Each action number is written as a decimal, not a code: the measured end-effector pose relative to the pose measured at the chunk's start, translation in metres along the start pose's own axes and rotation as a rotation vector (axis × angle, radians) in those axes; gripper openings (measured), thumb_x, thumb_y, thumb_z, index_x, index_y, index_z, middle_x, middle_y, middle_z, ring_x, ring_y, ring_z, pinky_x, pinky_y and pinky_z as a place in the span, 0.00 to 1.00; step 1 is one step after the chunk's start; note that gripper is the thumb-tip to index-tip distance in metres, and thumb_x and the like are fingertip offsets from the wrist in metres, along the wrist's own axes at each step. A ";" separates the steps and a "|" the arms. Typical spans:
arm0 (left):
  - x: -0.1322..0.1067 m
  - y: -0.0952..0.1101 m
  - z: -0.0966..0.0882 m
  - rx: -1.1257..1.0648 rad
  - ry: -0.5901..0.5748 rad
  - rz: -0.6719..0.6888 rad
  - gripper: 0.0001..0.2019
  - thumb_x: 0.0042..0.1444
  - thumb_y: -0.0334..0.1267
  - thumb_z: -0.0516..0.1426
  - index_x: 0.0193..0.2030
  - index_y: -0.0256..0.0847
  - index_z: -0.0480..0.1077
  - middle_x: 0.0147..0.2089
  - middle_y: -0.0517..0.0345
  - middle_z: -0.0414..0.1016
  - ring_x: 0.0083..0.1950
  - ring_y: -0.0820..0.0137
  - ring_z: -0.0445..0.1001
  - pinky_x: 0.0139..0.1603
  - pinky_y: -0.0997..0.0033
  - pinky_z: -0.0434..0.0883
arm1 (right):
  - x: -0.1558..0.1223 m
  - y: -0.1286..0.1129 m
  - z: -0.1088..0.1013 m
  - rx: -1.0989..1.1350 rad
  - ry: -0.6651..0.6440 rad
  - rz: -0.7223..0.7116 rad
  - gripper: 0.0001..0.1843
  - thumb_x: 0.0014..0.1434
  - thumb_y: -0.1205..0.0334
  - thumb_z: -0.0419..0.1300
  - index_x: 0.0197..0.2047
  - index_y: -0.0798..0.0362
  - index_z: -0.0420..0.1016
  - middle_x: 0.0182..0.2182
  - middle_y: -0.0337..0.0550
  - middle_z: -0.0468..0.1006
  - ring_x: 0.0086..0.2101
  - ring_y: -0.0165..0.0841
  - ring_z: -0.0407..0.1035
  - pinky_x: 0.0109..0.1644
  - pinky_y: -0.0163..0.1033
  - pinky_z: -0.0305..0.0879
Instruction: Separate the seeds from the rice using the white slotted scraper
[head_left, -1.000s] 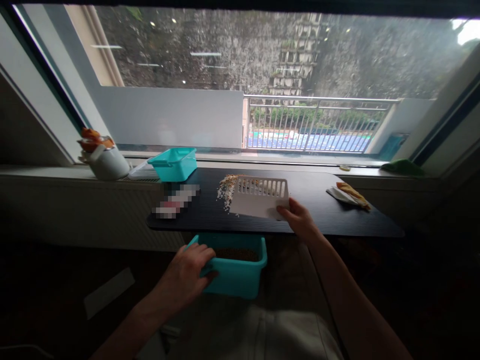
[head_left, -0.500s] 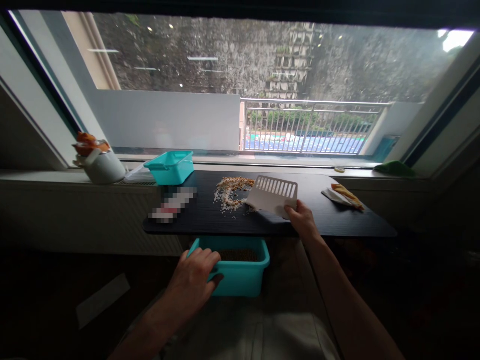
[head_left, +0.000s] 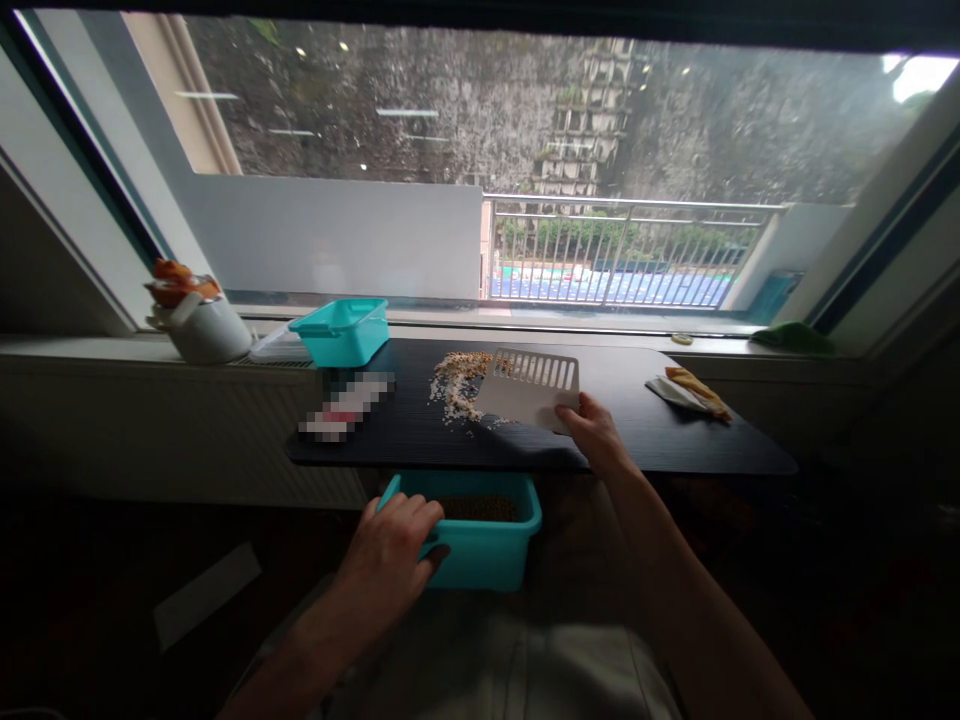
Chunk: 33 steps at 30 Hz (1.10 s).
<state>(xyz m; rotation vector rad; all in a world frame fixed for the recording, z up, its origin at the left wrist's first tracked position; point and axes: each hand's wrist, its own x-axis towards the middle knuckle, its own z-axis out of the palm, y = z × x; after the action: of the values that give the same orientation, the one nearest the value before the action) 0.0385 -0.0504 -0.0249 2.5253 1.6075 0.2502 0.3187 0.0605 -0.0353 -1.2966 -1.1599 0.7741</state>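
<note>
My right hand (head_left: 596, 436) pinches the near corner of a white slotted plastic scoop (head_left: 529, 390) that rests on the black tabletop (head_left: 645, 440). The scoop's left edge touches a loose pile of mixed grains (head_left: 456, 380). My left hand (head_left: 391, 555) grips the left rim of a teal bin (head_left: 480, 545) held below the table's front edge, over my lap. Dark brown grains lie inside that bin.
A second teal bin (head_left: 342, 331) stands at the table's back left, beside a white pot (head_left: 199, 325) on the sill. A blurred packet (head_left: 346, 406) lies left of the grains. A napkin with food (head_left: 688, 389) sits at the right. The window is behind.
The scoop tilted up off the grains half a second ago and now lies lower again, shifted slightly left against the pile. My left hand keeps its hold on the bin.
</note>
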 end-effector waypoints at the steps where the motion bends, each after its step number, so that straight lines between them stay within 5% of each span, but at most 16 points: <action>1: 0.000 0.000 0.000 0.000 -0.001 -0.001 0.02 0.56 0.33 0.59 0.36 0.43 0.69 0.39 0.57 0.74 0.45 0.59 0.70 0.49 0.57 0.62 | 0.001 0.000 0.000 0.006 0.001 0.001 0.17 0.44 0.56 0.59 0.39 0.53 0.72 0.32 0.41 0.77 0.31 0.35 0.72 0.31 0.38 0.72; 9: 0.000 0.001 -0.004 0.009 -0.010 0.001 0.01 0.57 0.33 0.57 0.36 0.43 0.69 0.39 0.57 0.75 0.44 0.61 0.70 0.47 0.58 0.63 | 0.008 0.004 0.012 0.030 -0.016 0.004 0.17 0.43 0.58 0.60 0.39 0.53 0.73 0.32 0.43 0.78 0.32 0.37 0.73 0.32 0.40 0.73; 23: 0.000 0.003 -0.003 0.011 -0.011 -0.001 0.02 0.56 0.33 0.58 0.36 0.42 0.69 0.39 0.56 0.75 0.45 0.59 0.71 0.49 0.56 0.63 | -0.012 0.002 -0.016 0.039 -0.016 0.005 0.15 0.44 0.58 0.61 0.38 0.54 0.75 0.31 0.41 0.79 0.31 0.35 0.73 0.35 0.39 0.71; 33: 0.000 0.002 -0.003 0.011 -0.001 0.004 0.02 0.56 0.33 0.58 0.36 0.43 0.69 0.39 0.57 0.75 0.45 0.60 0.71 0.48 0.58 0.63 | -0.009 -0.003 0.009 0.074 -0.042 0.013 0.18 0.43 0.56 0.60 0.39 0.52 0.73 0.33 0.43 0.80 0.32 0.39 0.74 0.33 0.42 0.73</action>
<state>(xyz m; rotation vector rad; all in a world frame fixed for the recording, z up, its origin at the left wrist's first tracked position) 0.0393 -0.0510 -0.0216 2.5363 1.6087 0.2407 0.3076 0.0547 -0.0352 -1.2332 -1.1469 0.8499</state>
